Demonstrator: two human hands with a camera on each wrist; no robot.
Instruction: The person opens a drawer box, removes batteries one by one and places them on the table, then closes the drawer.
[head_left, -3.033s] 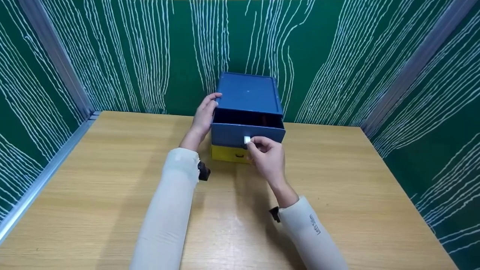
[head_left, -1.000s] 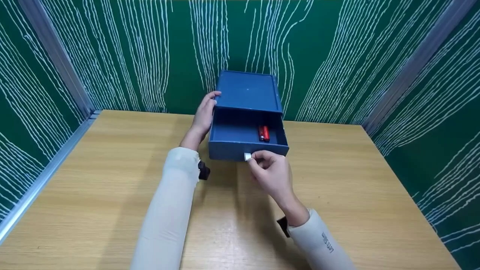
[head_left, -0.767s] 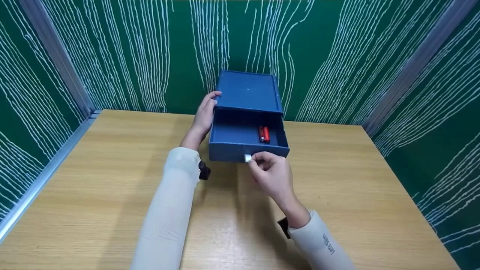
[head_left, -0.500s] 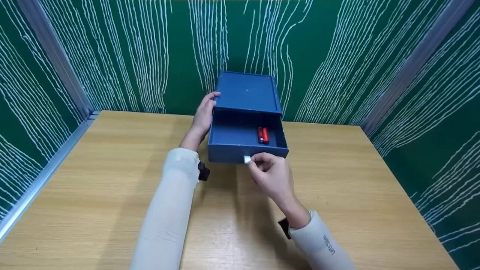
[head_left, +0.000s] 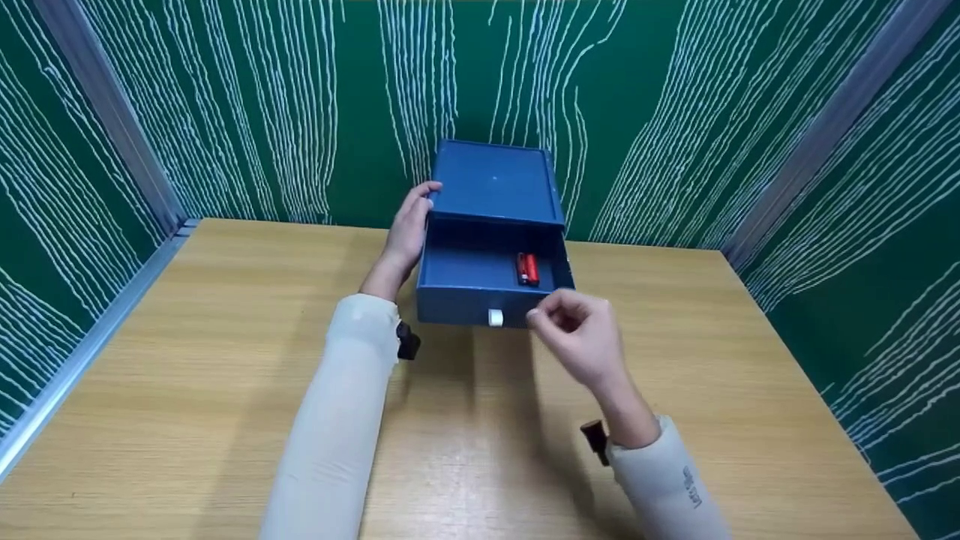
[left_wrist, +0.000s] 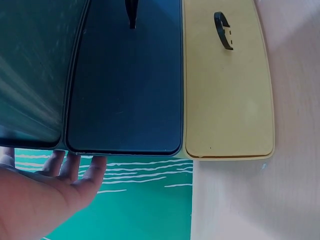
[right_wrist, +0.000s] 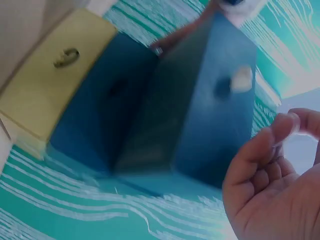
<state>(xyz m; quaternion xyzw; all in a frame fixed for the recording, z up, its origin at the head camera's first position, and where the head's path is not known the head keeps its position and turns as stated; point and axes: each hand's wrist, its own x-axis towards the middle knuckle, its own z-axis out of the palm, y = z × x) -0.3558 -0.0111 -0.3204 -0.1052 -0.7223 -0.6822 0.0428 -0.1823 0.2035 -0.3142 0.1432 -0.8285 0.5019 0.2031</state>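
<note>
I'm seeing blue drawer box [head_left: 495, 184] looking matt, cardboard-like; white pull tab [head_left: 495, 317] showing smooth; red lighter [head_left: 527, 268] gleaming glossy plastic; table [head_left: 187, 360] showing wood-grain laminate, slightly shiny.

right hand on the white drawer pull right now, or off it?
Apart. The head view shows the right hand beside the white pull, with a strip of the blue drawer front between fingertips and pull.

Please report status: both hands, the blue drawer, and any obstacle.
Left hand steadies blue box. Right hand off white tab, empty. Drawer open, red lighter inside. No obstacle seen.
</note>
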